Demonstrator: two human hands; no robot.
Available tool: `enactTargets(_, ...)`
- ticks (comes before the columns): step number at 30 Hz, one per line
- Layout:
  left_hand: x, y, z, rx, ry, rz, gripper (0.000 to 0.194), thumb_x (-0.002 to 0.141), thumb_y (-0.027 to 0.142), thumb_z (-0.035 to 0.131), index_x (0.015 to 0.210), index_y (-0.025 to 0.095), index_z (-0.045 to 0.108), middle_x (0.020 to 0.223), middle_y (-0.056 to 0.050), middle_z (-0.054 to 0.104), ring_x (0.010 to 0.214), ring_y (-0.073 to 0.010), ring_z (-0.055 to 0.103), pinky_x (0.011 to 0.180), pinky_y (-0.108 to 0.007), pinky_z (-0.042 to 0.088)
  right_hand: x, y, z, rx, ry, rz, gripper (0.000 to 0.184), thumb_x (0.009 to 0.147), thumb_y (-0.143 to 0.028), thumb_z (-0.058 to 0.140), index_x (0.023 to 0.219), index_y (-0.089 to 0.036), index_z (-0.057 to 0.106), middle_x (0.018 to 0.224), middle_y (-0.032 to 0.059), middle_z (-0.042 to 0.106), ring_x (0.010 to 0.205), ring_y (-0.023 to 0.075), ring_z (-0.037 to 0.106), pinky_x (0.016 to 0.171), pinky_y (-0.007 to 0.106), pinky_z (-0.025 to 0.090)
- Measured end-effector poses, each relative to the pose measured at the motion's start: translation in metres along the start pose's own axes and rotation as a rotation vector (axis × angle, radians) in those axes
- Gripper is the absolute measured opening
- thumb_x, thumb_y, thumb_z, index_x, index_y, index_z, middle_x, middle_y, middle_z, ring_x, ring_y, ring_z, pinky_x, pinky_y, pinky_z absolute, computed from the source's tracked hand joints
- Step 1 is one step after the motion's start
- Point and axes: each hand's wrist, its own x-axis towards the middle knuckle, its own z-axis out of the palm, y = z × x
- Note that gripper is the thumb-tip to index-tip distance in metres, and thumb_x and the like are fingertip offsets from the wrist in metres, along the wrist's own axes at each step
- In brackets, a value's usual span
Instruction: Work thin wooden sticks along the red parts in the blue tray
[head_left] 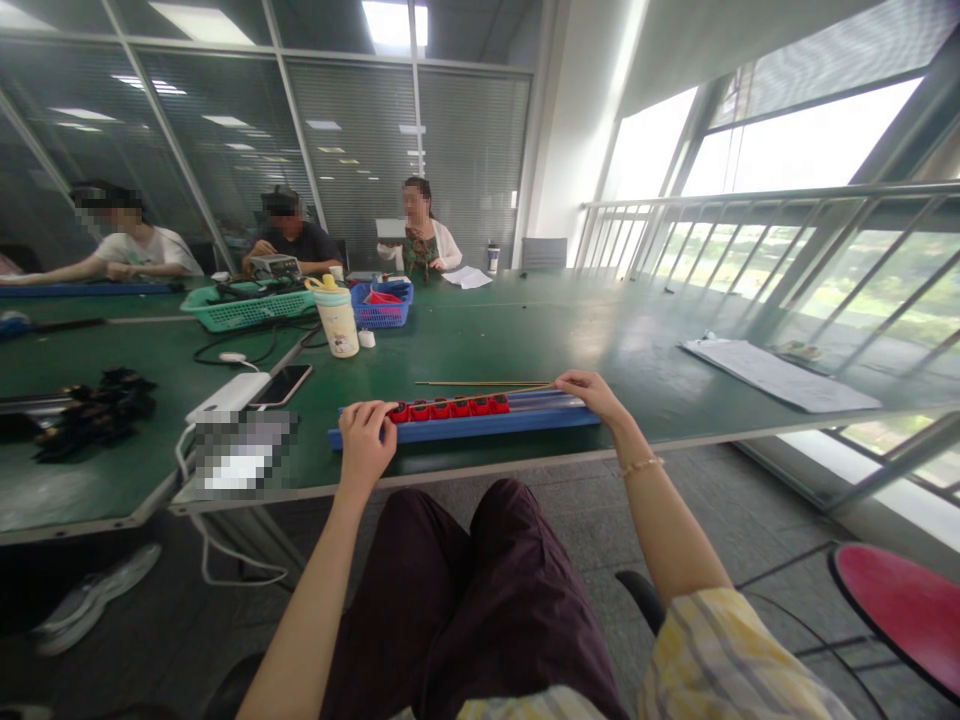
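A long blue channel (465, 431) lies along the near table edge, with a row of several red blocks with dark tops (460, 408) set in its left and middle part. My left hand (366, 440) is closed at the channel's left end, its fingertips against the leftmost red block; what they grip is hidden. Over at the right end, my right hand (589, 392) pinches a thin brass-coloured rod that slants left over the blocks. A second thin rod (480, 383) lies just behind the channel, its right end near my right fingertips.
Left of the channel are a phone (282, 386), a white power strip (227, 396) and dark parts (97, 410). Behind stand a cup (337, 320), a green basket (251, 308) and a blue basket (384, 308). A clipboard (780, 375) lies right. Several people sit across.
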Motion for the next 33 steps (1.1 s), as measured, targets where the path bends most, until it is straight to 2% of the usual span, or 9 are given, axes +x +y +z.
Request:
enactTargets(5, 0.001, 0.001, -0.001, -0.006, -0.004, -0.005, 0.028, 0.09, 0.019, 0.048, 0.107, 0.022, 0.07, 0.106, -0.008, 0.068, 0.107, -0.0275, 0.05, 0.099, -0.043, 0.041, -0.001, 0.002, -0.002, -0.029, 0.06, -0.04, 0.043, 0.078, -0.062, 0.067, 0.07, -0.02, 0.072, 0.08, 0.0038, 0.065, 0.084, 0.0193, 0.059, 0.083, 0.032, 0.045)
enactTargets(15, 0.0, 0.0, 0.0, -0.027, -0.019, -0.022, 0.03, 0.088, 0.02, 0.048, 0.108, 0.024, 0.07, 0.107, -0.009, 0.068, 0.108, -0.0281, 0.05, 0.1, -0.046, 0.04, -0.003, 0.006, -0.007, -0.033, 0.153, 0.05, 0.048, 0.074, -0.068, 0.064, 0.072, -0.02, 0.07, 0.084, 0.0047, 0.066, 0.09, 0.0226, 0.059, 0.088, 0.034, 0.046)
enactTargets(21, 0.001, 0.001, -0.001, -0.021, -0.022, -0.025, 0.029, 0.089, 0.02, 0.048, 0.108, 0.023, 0.07, 0.107, -0.008, 0.067, 0.108, -0.0275, 0.05, 0.099, -0.044, 0.04, -0.001, 0.014, -0.005, -0.095, 0.225, 0.035, 0.051, 0.077, -0.069, 0.06, 0.073, -0.02, 0.071, 0.083, 0.005, 0.066, 0.089, 0.022, 0.06, 0.084, 0.033, 0.046)
enactTargets(27, 0.001, 0.001, 0.0, -0.019, -0.007, -0.008, 0.028, 0.09, 0.02, 0.048, 0.107, 0.023, 0.07, 0.106, -0.008, 0.068, 0.108, -0.0273, 0.05, 0.1, -0.043, 0.04, 0.004, 0.026, -0.003, -0.172, 0.229, 0.023, 0.051, 0.079, -0.067, 0.058, 0.076, -0.018, 0.074, 0.083, 0.0058, 0.067, 0.086, 0.0214, 0.062, 0.08, 0.032, 0.046)
enactTargets(33, 0.001, 0.002, -0.003, -0.019, -0.019, -0.019, 0.028, 0.089, 0.019, 0.049, 0.108, 0.023, 0.069, 0.107, -0.008, 0.067, 0.108, -0.0275, 0.05, 0.1, -0.043, 0.04, 0.008, 0.027, 0.0, -0.36, 0.185, 0.041, 0.054, 0.084, -0.066, 0.051, 0.08, -0.019, 0.076, 0.084, 0.0074, 0.069, 0.081, 0.021, 0.062, 0.079, 0.032, 0.047)
